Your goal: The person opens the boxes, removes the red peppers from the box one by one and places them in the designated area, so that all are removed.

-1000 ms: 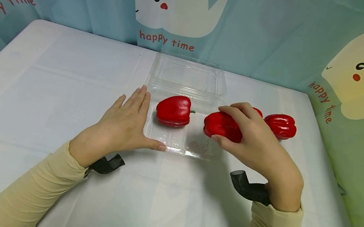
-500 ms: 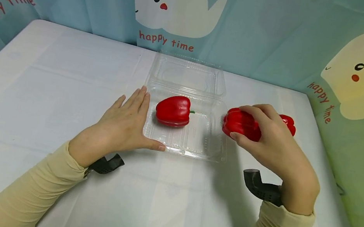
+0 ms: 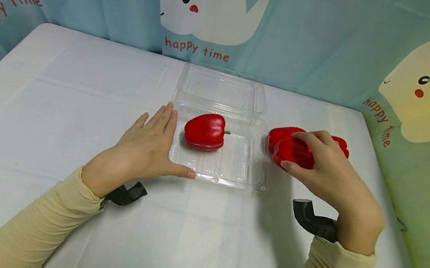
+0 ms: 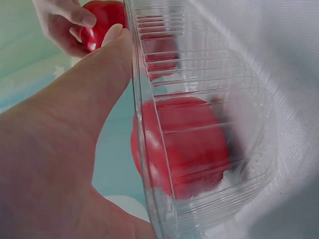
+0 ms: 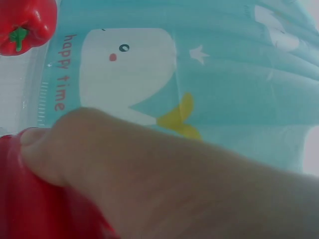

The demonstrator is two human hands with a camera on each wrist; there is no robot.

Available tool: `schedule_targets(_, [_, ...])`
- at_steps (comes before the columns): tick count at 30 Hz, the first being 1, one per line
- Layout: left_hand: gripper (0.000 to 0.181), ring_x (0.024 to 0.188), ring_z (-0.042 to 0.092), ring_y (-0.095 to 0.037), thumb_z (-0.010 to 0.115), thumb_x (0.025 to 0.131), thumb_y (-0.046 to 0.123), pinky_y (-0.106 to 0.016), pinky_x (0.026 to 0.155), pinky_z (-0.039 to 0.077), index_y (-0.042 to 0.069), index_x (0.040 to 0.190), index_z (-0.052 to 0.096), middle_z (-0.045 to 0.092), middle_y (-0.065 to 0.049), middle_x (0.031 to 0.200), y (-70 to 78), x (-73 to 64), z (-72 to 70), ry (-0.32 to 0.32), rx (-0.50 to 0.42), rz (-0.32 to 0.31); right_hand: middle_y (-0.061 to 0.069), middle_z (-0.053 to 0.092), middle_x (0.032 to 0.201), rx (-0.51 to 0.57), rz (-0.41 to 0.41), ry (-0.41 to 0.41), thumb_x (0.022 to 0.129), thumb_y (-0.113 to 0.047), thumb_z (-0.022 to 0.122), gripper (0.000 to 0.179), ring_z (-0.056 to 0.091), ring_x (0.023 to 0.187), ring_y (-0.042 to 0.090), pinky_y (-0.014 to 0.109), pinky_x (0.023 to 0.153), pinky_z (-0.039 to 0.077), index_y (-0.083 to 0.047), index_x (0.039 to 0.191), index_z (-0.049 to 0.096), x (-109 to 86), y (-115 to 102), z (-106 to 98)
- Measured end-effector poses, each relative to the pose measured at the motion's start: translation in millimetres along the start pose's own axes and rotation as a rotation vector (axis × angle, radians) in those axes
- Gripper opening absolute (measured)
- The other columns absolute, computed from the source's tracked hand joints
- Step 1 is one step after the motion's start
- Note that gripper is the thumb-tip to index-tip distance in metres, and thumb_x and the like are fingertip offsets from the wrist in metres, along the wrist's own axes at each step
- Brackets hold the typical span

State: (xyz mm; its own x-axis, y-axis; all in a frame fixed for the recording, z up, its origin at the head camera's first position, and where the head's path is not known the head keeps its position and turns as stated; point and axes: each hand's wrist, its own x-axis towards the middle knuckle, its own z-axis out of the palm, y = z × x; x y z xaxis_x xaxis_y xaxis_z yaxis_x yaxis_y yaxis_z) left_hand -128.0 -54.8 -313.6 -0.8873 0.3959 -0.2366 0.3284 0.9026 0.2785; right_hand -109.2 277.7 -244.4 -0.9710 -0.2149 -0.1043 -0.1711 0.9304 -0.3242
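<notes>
Thumb and fingers of my right hand (image 3: 327,176) grip a red bell pepper (image 3: 293,153) just off the right side of a clear plastic clamshell box (image 3: 228,183). Inside the box's left half, another red bell pepper (image 3: 204,131) lies on its side, its green stem pointing right. My left hand (image 3: 139,148) rests along the box's left side with straight fingers, its thumb at the front rim. The left wrist view shows that thumb (image 4: 94,74) right at the rim. In the right wrist view, my right thumb presses the side of the gripped pepper (image 5: 30,194).
Close behind the gripped pepper lies a third red bell pepper (image 3: 281,134). More red pepper (image 3: 342,146) shows beyond my right hand, partly hidden. The box's lid (image 3: 223,89) lies open towards the back curtain (image 3: 316,42). A white cloth (image 3: 58,96) covers the table.
My right hand has moved right with its pepper, from over the box's right half to beside the box, uncovering the pepper behind. The left hand and the pepper in the box stay put.
</notes>
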Motion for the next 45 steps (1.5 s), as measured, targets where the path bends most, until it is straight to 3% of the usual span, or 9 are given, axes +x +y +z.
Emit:
schedule_targets(14, [0.134, 0.156, -0.001, -0.034, 0.057, 0.073, 0.086, -0.059, 0.124, 0.006, -0.003, 0.157, 0.000, -0.005, -0.017, 0.167, 0.3, -0.1, -1.0, -0.005, -0.003, -0.003, 0.024, 0.041, 0.143, -0.056, 0.052, -0.162, 0.090, -0.026, 0.068, 0.057, 0.037, 0.129, 0.044, 0.064, 0.094, 0.048, -0.003, 0.139, 0.048, 12.7, 1.3, 12.8])
schedule_targets(27, [0.134, 0.156, 0.000, -0.033, 0.057, 0.073, 0.086, -0.058, 0.124, 0.006, -0.002, 0.157, 0.001, -0.005, -0.016, 0.167, 1.0, -0.7, -0.5, -0.003, -0.007, -0.009, 0.025, 0.042, 0.139, -0.085, 0.101, -0.237, 0.088, -0.029, 0.072, 0.060, 0.040, 0.125, 0.044, 0.062, 0.089, 0.052, -0.005, 0.137, 0.049, 10.3, 1.1, 13.9])
schedule_targets(37, [0.134, 0.156, -0.001, -0.033, 0.057, 0.073, 0.085, -0.058, 0.124, 0.006, -0.002, 0.157, 0.000, -0.007, -0.016, 0.167, 0.4, -0.1, -0.3, -0.010, -0.013, -0.008, 0.022, 0.054, 0.129, -0.095, 0.113, -0.326, 0.081, -0.031, 0.079, 0.061, 0.051, 0.115, 0.040, 0.053, 0.083, 0.057, -0.005, 0.131, 0.055, 17.6, 3.6, 21.7])
schedule_targets(45, [0.134, 0.156, -0.001, -0.033, 0.057, 0.073, 0.085, -0.058, 0.124, 0.006, -0.002, 0.157, 0.000, -0.007, -0.016, 0.167, 0.2, -0.4, -0.9, -0.006, -0.017, -0.006, 0.021, 0.055, 0.128, -0.094, 0.128, -0.338, 0.081, -0.028, 0.079, 0.060, 0.053, 0.114, 0.038, 0.051, 0.082, 0.058, -0.006, 0.131, 0.055, 19.9, 1.3, 24.9])
